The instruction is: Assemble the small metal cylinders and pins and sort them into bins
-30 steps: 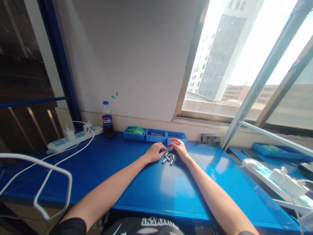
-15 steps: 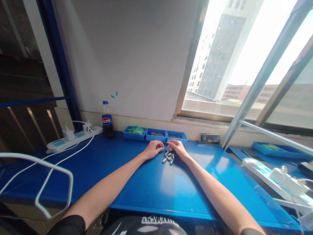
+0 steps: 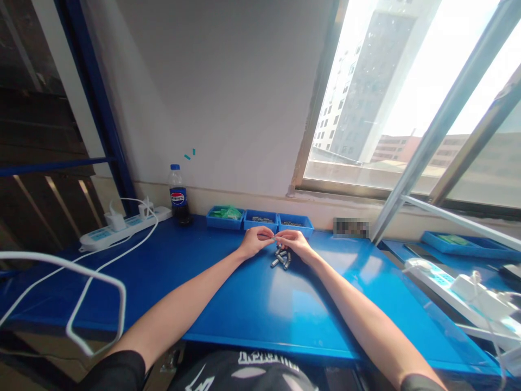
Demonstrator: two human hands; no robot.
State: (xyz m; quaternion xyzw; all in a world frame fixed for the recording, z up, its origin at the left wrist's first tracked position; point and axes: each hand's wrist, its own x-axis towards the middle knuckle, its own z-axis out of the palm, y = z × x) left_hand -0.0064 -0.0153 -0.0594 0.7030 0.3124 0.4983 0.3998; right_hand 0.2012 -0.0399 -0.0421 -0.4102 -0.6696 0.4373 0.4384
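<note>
My left hand (image 3: 254,240) and my right hand (image 3: 293,241) are raised slightly above the blue table (image 3: 228,293), fingertips meeting. Both pinch one small silver cylindrical part (image 3: 274,238) between them. Just below lies a small pile of several silver parts (image 3: 281,258) on the tabletop. Behind the hands, against the wall, stand three small blue trays: one with green pieces (image 3: 224,218), one with grey parts (image 3: 260,221), one with dark parts (image 3: 294,224).
A cola bottle (image 3: 178,195) stands at the back left beside a white power strip (image 3: 124,227) with chargers and white cables (image 3: 81,282). Another power strip (image 3: 451,288) and a blue tray (image 3: 456,243) sit on the right. A window frame rises at right.
Both hands lifted off the pile of silver parts and came together, now pinching one part between their fingertips. The view shifted slightly.
</note>
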